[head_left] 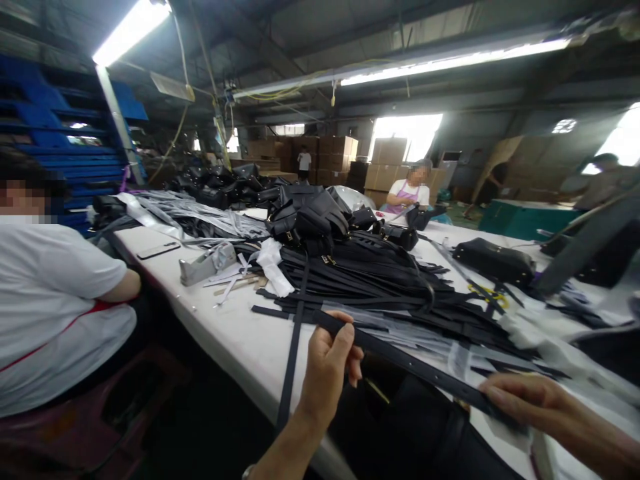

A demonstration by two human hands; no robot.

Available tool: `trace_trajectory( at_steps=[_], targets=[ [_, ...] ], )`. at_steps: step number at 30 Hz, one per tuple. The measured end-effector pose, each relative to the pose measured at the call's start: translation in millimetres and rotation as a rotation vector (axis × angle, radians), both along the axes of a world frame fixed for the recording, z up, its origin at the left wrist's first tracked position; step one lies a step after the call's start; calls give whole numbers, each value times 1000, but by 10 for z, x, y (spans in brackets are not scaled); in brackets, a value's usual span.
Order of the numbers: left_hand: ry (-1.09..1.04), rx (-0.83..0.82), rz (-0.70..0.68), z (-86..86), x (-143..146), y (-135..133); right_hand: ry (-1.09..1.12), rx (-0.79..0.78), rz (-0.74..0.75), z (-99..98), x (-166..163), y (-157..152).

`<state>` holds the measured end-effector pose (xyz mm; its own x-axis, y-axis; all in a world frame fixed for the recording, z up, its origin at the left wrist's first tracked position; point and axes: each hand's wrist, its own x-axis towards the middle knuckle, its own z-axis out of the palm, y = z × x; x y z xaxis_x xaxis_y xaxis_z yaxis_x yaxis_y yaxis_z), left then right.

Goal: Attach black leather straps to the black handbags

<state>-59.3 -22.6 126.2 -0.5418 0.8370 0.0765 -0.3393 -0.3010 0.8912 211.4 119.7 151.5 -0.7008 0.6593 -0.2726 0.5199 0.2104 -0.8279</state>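
A black strap (410,363) with a row of small holes is stretched between my two hands, over the table's near edge. Near its left end my left hand (330,353) pinches it between thumb and fingers. Further right, the fingers of my right hand (535,407) are closed on the same strap; something pale shows under them, too blurred to name. Below the strap lies a black bag (400,427) with a gold-coloured metal part, half hidden in shadow. Another long black strap (295,347) hangs over the table edge, left of my left hand.
The white table (225,340) bears a heap of black straps (350,280), black bags (310,213), a tape dispenser (207,263), a phone (159,250) and yellow-handled scissors (490,293). A person (65,287) sits close at left; another (410,190) works across the table.
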Motion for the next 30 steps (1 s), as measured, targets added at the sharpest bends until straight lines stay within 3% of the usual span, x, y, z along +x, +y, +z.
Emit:
trace_trajectory(
  at_steps=[5,8,10,14,16,19,21,25,30],
  targets=[
    [15,-8,-52,-25,27,-20,-37,135,-26,-1,-49,-37],
    [-15,-14,-132,-35,112,16,-32,277,-137,96,-299,-237],
    [-18,-11,-207,-16,176,46,41,334,-102,180,-561,-421],
    [33,38,-355,65,168,68,206,211,-17,323,-1027,-684],
    [74,79,-328,65,51,54,195,201,-26,362,-1096,-679],
    [183,80,-156,-69,-205,3,103,230,-65,359,-997,-502],
    [284,6,-117,-233,-355,-49,23,218,-72,316,-891,-352],
    [437,-112,-291,-517,-459,-145,-110,213,-21,209,-831,-243],
    [440,-18,-388,-542,-383,-100,-179,309,-38,215,-974,-406]
  ],
)
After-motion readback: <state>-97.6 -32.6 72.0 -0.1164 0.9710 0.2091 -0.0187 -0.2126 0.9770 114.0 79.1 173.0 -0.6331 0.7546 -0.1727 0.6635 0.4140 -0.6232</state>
